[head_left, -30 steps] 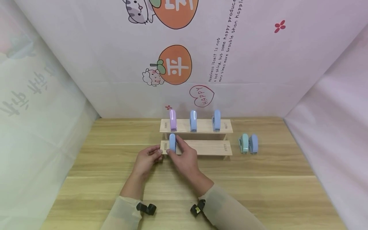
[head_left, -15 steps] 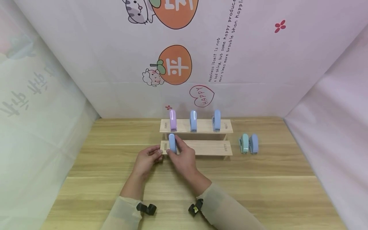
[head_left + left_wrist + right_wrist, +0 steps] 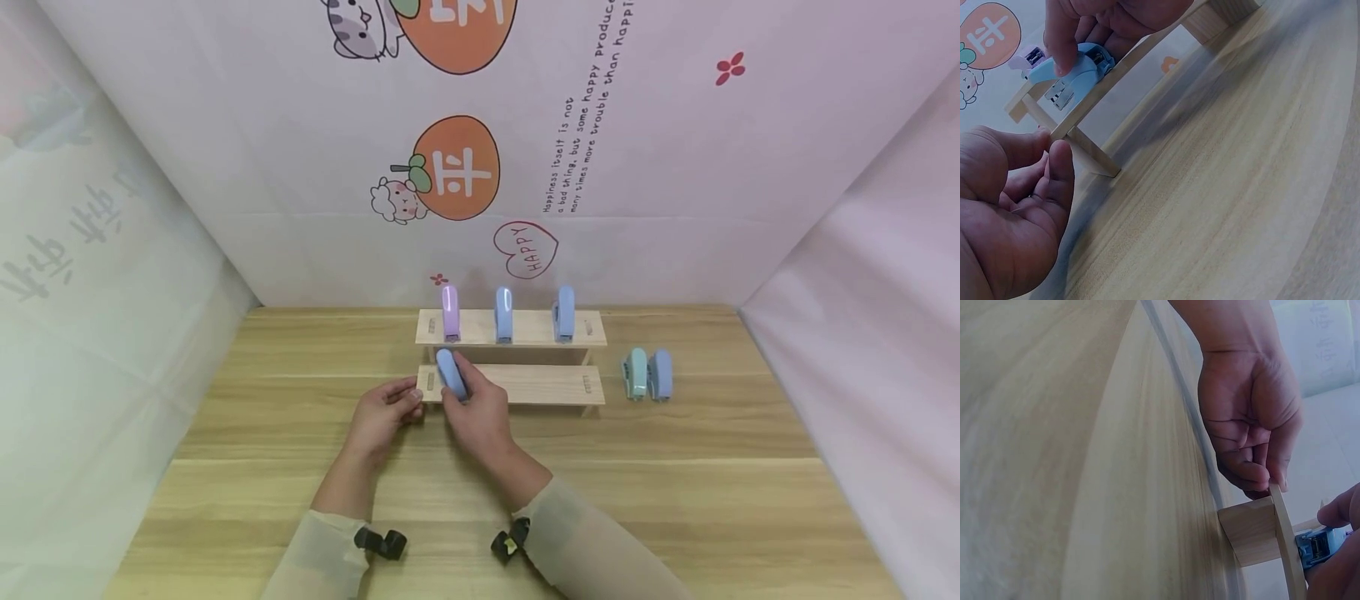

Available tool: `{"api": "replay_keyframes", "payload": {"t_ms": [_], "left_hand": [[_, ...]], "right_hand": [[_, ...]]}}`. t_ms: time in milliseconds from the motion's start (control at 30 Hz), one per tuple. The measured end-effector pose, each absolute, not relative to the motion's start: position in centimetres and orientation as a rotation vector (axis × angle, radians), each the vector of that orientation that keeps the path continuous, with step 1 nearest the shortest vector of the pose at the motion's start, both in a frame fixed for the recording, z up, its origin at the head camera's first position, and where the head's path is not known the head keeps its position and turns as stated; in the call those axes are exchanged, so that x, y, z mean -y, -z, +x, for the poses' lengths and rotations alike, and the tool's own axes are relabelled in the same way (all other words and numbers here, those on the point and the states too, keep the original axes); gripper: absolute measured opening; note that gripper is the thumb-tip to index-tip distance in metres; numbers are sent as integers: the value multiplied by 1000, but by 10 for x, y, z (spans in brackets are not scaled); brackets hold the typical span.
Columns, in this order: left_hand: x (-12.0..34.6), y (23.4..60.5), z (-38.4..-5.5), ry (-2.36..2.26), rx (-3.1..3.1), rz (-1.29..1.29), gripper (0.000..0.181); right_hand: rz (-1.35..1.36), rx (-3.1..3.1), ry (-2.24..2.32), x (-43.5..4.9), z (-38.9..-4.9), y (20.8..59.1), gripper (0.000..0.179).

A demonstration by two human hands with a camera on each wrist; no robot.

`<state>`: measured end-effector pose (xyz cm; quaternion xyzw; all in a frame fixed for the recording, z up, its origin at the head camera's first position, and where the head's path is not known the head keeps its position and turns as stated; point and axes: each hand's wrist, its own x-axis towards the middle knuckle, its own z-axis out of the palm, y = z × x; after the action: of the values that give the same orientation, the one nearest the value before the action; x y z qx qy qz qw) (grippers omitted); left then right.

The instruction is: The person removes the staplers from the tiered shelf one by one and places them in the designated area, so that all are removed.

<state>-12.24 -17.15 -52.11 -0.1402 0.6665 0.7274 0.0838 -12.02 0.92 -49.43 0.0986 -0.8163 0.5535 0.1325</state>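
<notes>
In the head view a light blue stapler (image 3: pixel 451 373) sits at the left end of the lower shelf (image 3: pixel 540 384) of a pale wooden rack. My right hand (image 3: pixel 482 415) grips it between thumb and fingers, and its far end slants to the left. My left hand (image 3: pixel 382 418) pinches the left edge of that shelf, thumb on top, as the left wrist view also shows. On the upper shelf (image 3: pixel 477 327) stand a purple stapler (image 3: pixel 450 314) and two blue staplers, one in the middle (image 3: pixel 504 316) and one towards the right (image 3: pixel 565 315).
Right of the rack, a mint green stapler (image 3: pixel 636 373) and another blue stapler (image 3: pixel 661 375) stand side by side on the wooden table (image 3: pixel 675 483). A printed white cloth (image 3: pixel 637 258) hangs close behind the rack, with more cloth on both sides.
The blue stapler in my right hand has turned, its far end swinging left from nearly straight to slanted. My right hand has shifted slightly left. The left hand keeps its place.
</notes>
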Motion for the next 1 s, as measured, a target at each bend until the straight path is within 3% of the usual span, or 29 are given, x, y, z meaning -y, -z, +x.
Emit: {"api": "replay_keyframes", "payload": {"t_ms": [1000], "left_hand": [[171, 523, -122, -2196, -1977, -425, 38]], "right_hand": [[258, 2369, -1674, -26, -116, 486, 55]]}}
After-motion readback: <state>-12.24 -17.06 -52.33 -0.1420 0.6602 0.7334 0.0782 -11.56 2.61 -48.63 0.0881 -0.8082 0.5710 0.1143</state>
